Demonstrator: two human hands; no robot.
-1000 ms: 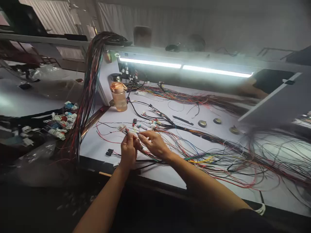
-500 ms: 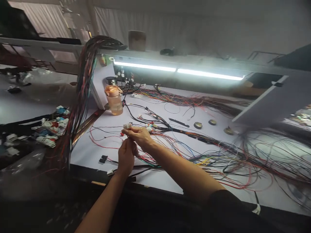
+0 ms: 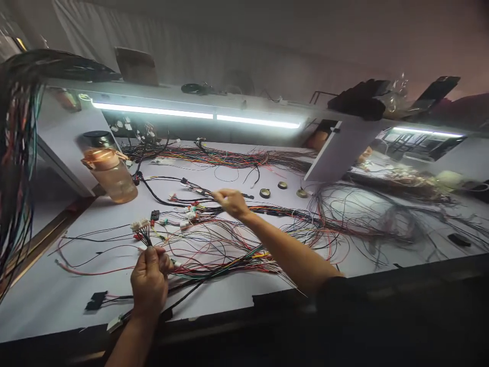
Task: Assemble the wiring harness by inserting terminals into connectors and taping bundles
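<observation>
In the head view, my left hand (image 3: 150, 275) is closed round a bundle of wires (image 3: 146, 238) just below a white connector (image 3: 139, 225), which points up and away from me. My right hand (image 3: 232, 203) is raised over the middle of the bench with its fingers curled together. Whatever it may be pinching is hidden or too thin to see. Beneath it runs a black-taped wire harness (image 3: 263, 209). Several small white connectors (image 3: 188, 218) lie between my hands. A black connector (image 3: 96, 300) rests on the bench left of my left forearm.
A bottle (image 3: 112, 171) stands at the back left, near hanging wires (image 3: 19, 132). Tape rolls (image 3: 265, 193) lie behind the harness. Loose wires (image 3: 351, 209) spread rightward past a divider panel (image 3: 340, 148). A lit tube (image 3: 153, 110) runs under the shelf.
My right hand has left the white connector and moved right, over the harness. My left hand keeps the wires. The view has turned to the right.
</observation>
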